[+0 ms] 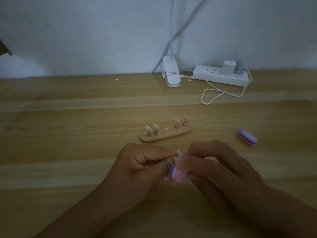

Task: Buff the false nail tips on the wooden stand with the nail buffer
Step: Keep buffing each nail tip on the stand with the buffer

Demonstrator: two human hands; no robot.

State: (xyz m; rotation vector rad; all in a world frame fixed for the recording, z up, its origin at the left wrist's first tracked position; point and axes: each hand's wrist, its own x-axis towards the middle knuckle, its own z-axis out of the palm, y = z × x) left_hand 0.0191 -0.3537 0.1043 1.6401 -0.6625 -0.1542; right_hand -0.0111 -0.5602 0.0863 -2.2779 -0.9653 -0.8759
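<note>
left hand (137, 162) pinches nail tip (178, 152) | right hand (214, 165) grips nail buffer (175, 175) | lamp clip (171, 73) label — unreadable

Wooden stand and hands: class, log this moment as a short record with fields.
stand: wooden stand, four nail tips upright, middle spot empty
left: left hand pinches a fifth nail tip
right: right hand holds purple-pink buffer against it
spare: second buffer on table, right of stand
back: power strip, lamp clip
</note>
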